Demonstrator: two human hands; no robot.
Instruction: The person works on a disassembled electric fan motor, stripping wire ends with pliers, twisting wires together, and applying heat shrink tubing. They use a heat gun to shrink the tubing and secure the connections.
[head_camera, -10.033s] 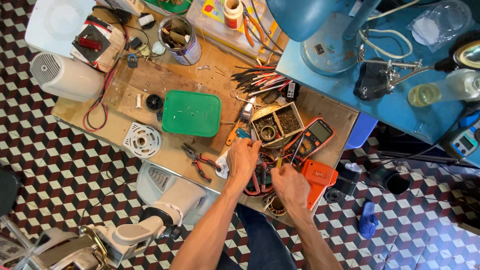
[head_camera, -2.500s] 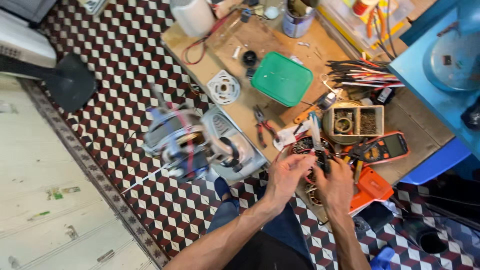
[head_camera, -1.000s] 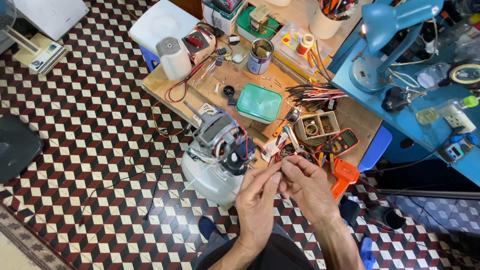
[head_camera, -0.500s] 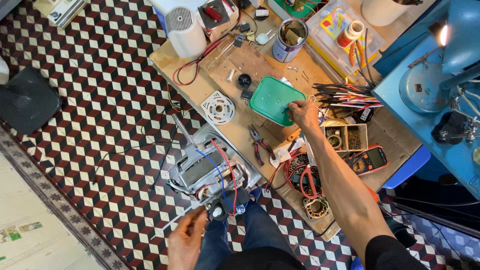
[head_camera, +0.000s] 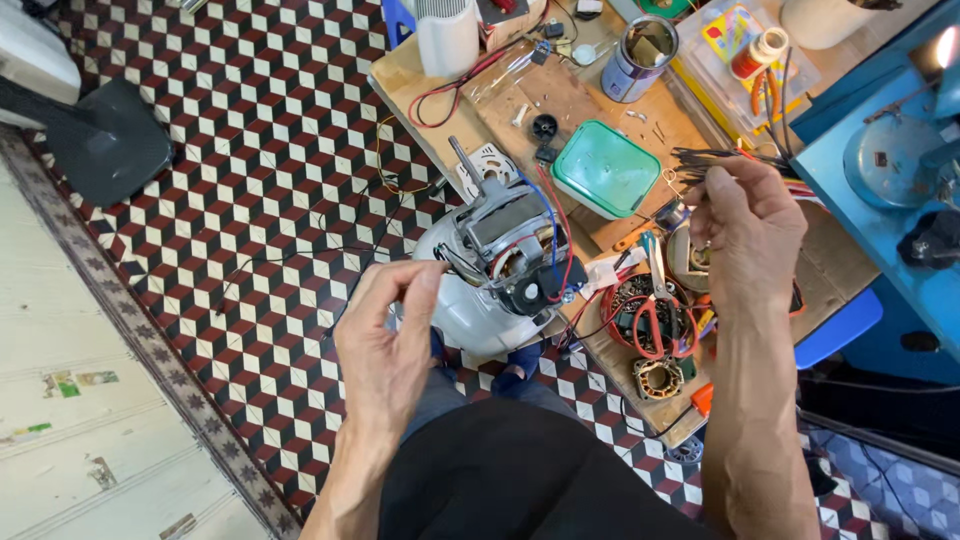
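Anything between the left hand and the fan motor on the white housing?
Nothing visible. The left hand is raised just left of the fan motor, fingertips close to its thin wires, with only open air between. The right hand is off to the far side, over the workbench.

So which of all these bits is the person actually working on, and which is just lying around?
In hand:
- fan motor, beside the left hand
- bundle of thin wires, at the right hand

Lying about:
- green box
- scissors
- metal can
- white cylinder
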